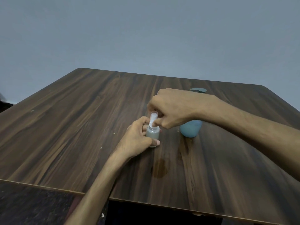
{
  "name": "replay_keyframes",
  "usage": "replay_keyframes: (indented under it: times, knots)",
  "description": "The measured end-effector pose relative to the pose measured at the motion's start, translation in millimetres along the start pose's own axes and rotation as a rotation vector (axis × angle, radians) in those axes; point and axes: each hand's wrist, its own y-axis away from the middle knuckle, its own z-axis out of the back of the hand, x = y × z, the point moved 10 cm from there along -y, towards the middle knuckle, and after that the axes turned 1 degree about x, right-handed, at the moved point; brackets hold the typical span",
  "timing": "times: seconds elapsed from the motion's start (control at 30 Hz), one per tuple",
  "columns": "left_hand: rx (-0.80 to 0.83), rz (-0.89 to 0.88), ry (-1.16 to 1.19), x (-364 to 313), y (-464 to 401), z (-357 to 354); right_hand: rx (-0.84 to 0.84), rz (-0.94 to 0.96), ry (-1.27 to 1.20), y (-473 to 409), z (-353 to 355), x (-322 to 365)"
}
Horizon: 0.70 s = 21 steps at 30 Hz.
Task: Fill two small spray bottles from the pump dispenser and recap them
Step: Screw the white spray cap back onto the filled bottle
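A small spray bottle is gripped upright on the counter by the left hand while its cap, apparently unseated, is pinched by the right hand; a crooked cap could leak.

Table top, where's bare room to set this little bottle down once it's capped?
The left half of the table is bare, and so is the near edge around the dark stain. It is crowded mid-table: both hands on the spray bottle, with the blue pump dispenser close on its right.
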Motion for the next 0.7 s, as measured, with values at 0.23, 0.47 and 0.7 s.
replay_keyframes:
  times: [0.23,0.47,0.7]
  knots:
    - [-0.01,-0.001,-0.034,0,2,0,-0.024,0.002,0.078,1,3,5]
    - [-0.014,-0.01,-0.029,-1,2,-2,-0.091,-0.056,0.128,-2,6,1]
    - [-0.03,-0.022,-0.034,-1,2,-1,-0.082,-0.105,0.073,0,1,-4]
